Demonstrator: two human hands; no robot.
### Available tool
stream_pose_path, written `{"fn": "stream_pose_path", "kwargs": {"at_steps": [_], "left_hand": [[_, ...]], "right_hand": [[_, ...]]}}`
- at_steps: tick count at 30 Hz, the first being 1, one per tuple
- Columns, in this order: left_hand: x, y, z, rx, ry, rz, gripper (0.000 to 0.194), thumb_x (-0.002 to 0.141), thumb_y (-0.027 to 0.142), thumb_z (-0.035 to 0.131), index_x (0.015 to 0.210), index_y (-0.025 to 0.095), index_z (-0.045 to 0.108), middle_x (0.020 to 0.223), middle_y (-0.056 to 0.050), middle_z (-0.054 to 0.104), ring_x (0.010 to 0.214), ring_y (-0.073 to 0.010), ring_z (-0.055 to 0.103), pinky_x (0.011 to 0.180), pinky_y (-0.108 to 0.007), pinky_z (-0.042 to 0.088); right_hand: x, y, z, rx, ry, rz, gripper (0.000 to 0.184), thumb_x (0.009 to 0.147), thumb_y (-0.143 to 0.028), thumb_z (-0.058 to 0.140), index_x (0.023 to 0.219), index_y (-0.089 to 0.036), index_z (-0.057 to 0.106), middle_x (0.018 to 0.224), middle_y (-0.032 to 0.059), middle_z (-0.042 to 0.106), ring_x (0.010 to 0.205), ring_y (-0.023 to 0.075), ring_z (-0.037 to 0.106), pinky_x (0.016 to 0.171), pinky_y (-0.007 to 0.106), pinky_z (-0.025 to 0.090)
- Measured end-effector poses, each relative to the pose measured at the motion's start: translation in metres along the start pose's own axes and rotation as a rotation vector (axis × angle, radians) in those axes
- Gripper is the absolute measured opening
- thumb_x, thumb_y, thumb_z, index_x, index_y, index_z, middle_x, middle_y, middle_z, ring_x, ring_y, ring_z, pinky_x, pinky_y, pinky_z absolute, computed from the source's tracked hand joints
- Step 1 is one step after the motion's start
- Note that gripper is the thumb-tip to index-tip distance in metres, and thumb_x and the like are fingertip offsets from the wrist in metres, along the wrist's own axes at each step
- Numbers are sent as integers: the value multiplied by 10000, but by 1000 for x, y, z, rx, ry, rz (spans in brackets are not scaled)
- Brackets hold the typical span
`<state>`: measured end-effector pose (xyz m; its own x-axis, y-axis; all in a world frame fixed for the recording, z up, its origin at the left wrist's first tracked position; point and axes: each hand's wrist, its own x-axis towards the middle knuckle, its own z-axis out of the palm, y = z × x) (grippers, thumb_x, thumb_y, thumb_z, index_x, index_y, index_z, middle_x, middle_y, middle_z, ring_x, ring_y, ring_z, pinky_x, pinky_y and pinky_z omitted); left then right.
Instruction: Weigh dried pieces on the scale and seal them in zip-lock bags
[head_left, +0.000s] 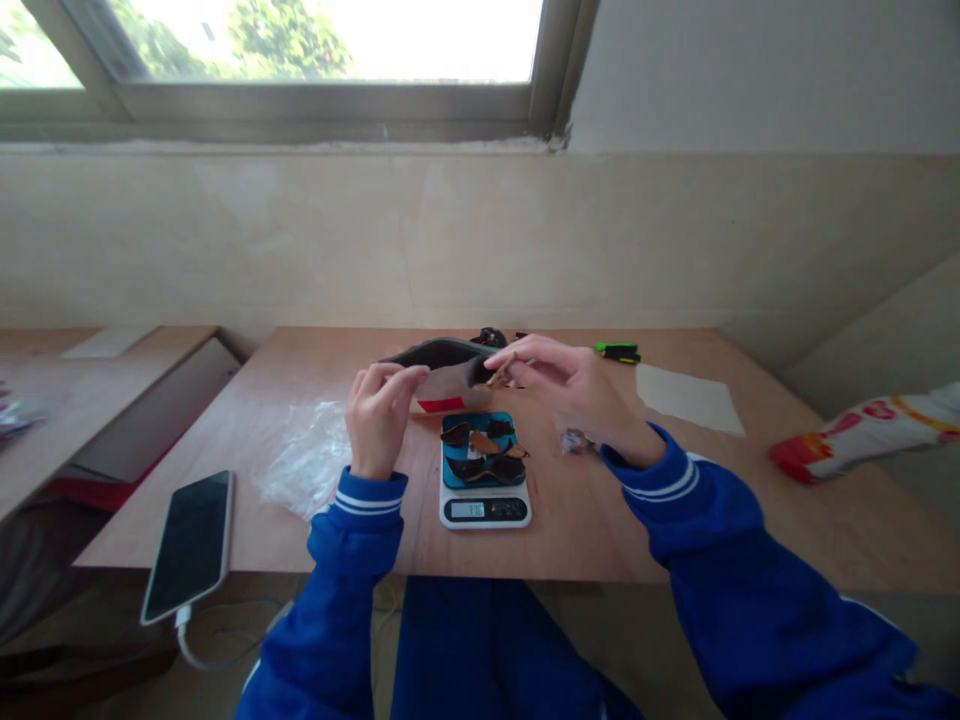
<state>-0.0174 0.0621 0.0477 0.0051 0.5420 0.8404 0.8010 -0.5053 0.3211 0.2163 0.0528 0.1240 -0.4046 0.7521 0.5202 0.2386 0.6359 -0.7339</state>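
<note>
A small digital kitchen scale [486, 508] with a white body and blue top stands near the table's front edge. Several dark and brown dried pieces [486, 467] lie on its platform. Behind it, my left hand [381, 415] pinches the left edge of an open pouch [442, 385], grey inside with a red patch on its front. At the pouch's right side, my right hand [574, 390] is closed on a thin brown dried piece [501, 371], held at the opening. Whether those fingers also touch the pouch, I cannot tell.
Clear plastic bags [304, 455] lie left of the scale. A phone with a cable [187, 545] overhangs the front left edge. Rightward are a small clear packet [576, 440], a white paper [690, 398], a green-and-black tool [619, 352] and a red-and-white package [862, 435].
</note>
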Motion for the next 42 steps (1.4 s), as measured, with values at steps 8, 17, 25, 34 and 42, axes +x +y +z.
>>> {"fn": "stream_pose_path", "kwargs": {"at_steps": [8, 17, 25, 34, 42], "left_hand": [[53, -35, 12, -12, 29, -194, 163, 851, 183, 597, 867, 252, 743, 792, -12, 579, 761, -152, 535, 729, -290, 444], [49, -45, 18, -2, 48, -198, 147, 875, 228, 574, 915, 240, 715, 851, -25, 549, 856, -162, 552, 777, -292, 474], [37, -32, 8, -65, 23, -215, 294, 879, 246, 574, 1169, 233, 614, 1246, -80, 478, 767, -97, 572, 795, -301, 525], [18, -9, -6, -108, 24, -230, 347, 885, 265, 571, 1231, 233, 565, 1259, -89, 470, 828, -106, 569, 748, -257, 536], [4, 1, -13, -158, 20, -302, 285, 885, 236, 558, 1164, 179, 574, 1245, -108, 477, 726, -72, 571, 704, -256, 540]], "right_hand": [[-34, 102, 31, -320, -93, 104, 203, 907, -249, 577, 979, -167, 748, 958, 88, 704, 866, 185, 658, 757, 298, 508], [-35, 132, 52, -555, -212, 51, 207, 902, -287, 587, 918, -173, 759, 969, 103, 704, 945, 228, 629, 856, 367, 471], [-41, 124, 30, -349, -111, 98, 294, 952, -324, 483, 1027, -175, 727, 1058, 114, 663, 1047, 226, 603, 940, 392, 466], [-63, 136, 33, -290, -52, 376, 317, 865, -311, 602, 1108, -119, 668, 1007, 118, 678, 892, 193, 630, 791, 328, 504], [-65, 163, 38, -152, 28, 514, 265, 779, -139, 588, 1014, -64, 685, 768, 68, 676, 689, 140, 601, 649, 257, 482]]}}
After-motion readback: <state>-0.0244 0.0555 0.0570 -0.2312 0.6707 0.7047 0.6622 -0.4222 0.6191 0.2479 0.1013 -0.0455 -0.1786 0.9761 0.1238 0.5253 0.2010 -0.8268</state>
